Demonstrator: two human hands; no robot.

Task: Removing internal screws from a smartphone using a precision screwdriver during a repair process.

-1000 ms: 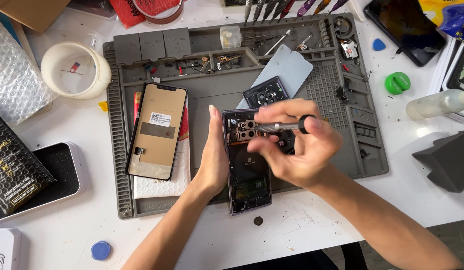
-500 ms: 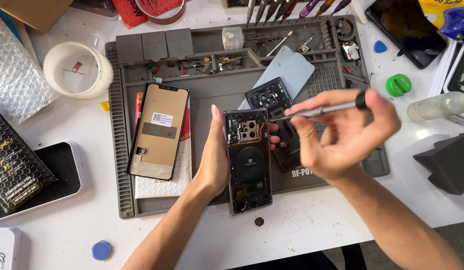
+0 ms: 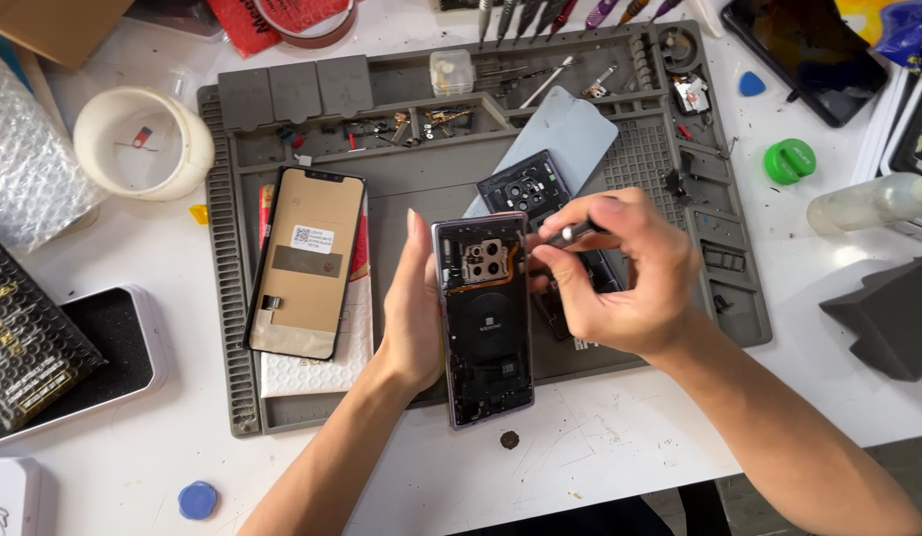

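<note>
An opened smartphone (image 3: 487,323) with its back removed lies on the grey repair mat (image 3: 401,199), camera module at the top. My left hand (image 3: 413,310) rests flat against the phone's left edge and steadies it. My right hand (image 3: 620,278) grips a thin metal screwdriver (image 3: 565,235), its tip down at the phone's upper right edge beside the camera module. A black back cover (image 3: 526,187) with camera holes lies just behind the phone, partly under my right hand.
A detached phone screen (image 3: 305,261) lies face down on the mat's left side. A tape roll (image 3: 143,142), bubble wrap (image 3: 24,169), a green cap (image 3: 790,161), blue picks, a plastic bottle (image 3: 868,203) and another phone (image 3: 813,50) surround the mat. Small screws and tools fill the mat's top trays.
My right hand, lifted off to the right with the screwdriver half a second ago, has come back down to the phone's top right edge. My left hand has stayed put.
</note>
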